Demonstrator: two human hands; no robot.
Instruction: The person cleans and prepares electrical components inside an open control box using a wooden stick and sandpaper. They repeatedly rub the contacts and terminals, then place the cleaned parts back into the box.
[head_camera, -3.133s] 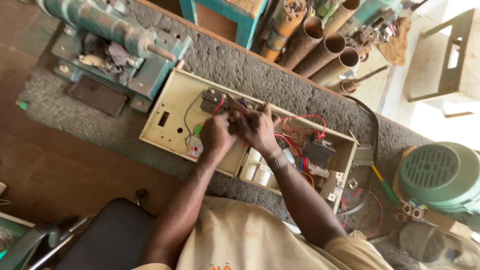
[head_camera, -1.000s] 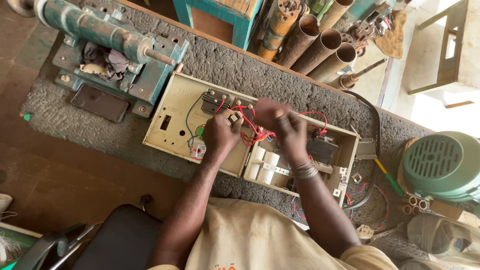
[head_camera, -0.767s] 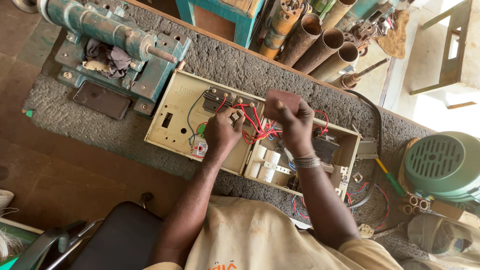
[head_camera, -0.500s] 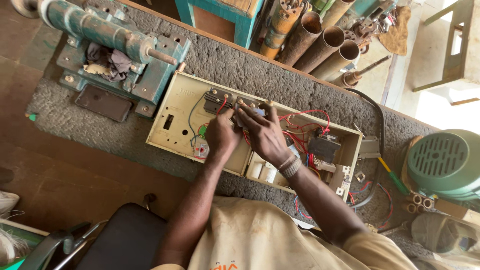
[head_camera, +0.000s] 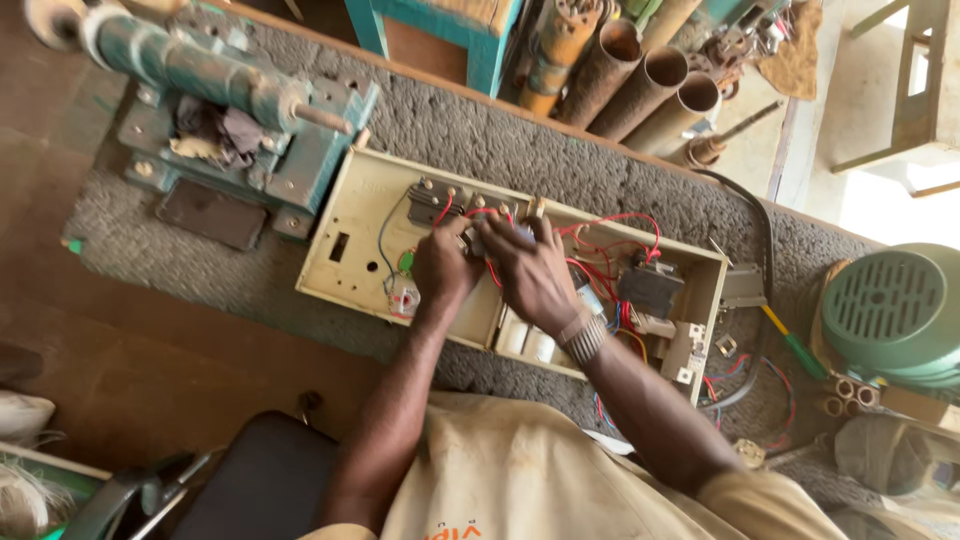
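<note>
Fingers of left hand (head_camera: 442, 268) and right hand (head_camera: 532, 276) curled, pinching small component amid red wires (head_camera: 600, 268), centre frame, inside open cream enclosure (head_camera: 352, 232) on counter (head_camera: 470, 140). Risk: tug snaps wire lead; crowded wiring hides terminals.

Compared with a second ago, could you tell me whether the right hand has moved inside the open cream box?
Yes. The right hand has shifted left within the cream box, away from the black component, and now meets the left hand.
</note>
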